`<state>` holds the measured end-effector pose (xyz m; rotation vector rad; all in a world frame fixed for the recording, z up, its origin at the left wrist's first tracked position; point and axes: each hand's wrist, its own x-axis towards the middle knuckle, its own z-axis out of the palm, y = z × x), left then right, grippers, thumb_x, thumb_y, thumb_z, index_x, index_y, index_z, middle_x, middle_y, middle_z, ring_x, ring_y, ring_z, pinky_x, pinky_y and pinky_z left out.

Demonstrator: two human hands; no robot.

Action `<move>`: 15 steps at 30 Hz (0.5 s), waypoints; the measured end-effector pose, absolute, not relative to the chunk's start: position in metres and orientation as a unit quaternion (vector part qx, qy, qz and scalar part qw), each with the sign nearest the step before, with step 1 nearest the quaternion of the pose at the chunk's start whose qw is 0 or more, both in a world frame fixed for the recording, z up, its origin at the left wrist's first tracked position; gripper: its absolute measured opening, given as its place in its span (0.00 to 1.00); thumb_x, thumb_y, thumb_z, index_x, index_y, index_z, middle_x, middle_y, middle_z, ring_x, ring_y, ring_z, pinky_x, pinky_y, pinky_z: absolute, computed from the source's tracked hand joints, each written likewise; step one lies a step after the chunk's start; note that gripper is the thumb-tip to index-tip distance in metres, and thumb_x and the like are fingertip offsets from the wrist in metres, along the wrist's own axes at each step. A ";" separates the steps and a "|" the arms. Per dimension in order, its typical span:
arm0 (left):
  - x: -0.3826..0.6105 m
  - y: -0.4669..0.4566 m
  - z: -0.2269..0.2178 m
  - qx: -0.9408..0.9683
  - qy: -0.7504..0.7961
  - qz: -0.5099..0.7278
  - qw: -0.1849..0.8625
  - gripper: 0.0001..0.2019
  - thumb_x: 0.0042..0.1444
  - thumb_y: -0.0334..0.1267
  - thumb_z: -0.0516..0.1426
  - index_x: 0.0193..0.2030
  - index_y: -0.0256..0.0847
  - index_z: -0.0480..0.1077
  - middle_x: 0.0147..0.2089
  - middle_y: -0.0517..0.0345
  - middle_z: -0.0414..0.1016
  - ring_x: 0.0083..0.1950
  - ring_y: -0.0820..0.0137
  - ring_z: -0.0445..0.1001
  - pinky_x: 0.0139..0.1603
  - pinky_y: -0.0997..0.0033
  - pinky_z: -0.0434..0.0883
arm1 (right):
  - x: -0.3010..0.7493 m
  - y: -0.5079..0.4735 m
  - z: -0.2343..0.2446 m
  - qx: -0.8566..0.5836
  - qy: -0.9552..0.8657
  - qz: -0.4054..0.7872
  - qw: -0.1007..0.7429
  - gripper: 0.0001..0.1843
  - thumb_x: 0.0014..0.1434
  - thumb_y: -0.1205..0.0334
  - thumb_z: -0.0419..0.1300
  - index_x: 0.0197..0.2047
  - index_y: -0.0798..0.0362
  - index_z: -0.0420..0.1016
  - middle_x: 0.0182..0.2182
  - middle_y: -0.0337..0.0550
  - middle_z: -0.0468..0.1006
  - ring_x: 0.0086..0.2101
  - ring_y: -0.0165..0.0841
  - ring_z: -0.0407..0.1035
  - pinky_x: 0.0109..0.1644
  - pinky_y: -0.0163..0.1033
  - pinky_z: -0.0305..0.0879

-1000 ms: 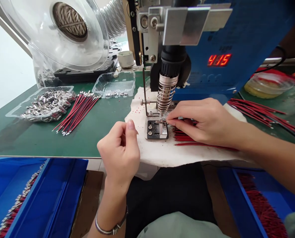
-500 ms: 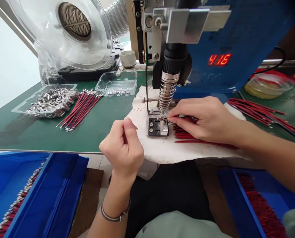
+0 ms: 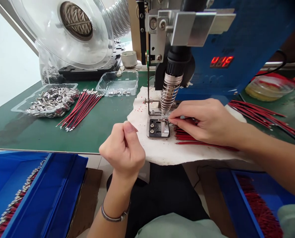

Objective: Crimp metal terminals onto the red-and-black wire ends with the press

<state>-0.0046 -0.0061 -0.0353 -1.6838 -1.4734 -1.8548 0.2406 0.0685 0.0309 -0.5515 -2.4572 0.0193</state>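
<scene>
On the fixture (image 3: 153, 127), a connector (image 3: 163, 120) lies sideways, pointing left, right hand (image 3: 208, 120) pinching a wire (image 3: 193, 119), left hand (image 3: 124, 147) fisted.

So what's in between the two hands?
In the head view, a small black plate with screws sits on white cloth between the left hand and right hand.

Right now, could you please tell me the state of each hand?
Left hand: closed; any contents hidden.
Right hand: closed, apparently pinching a thin wire.
</scene>
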 end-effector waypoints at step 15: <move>-0.004 -0.002 -0.029 -0.573 -0.486 -0.648 0.125 0.15 0.72 0.24 0.60 0.34 0.45 0.72 0.23 0.69 0.65 0.23 0.75 0.63 0.29 0.67 0.59 | 0.241 0.068 0.033 -0.218 -0.929 0.015 0.299 0.12 0.85 0.64 0.62 0.51 0.46 0.89 0.43 0.45 0.94 0.37 0.40 0.87 0.41 0.45 0.80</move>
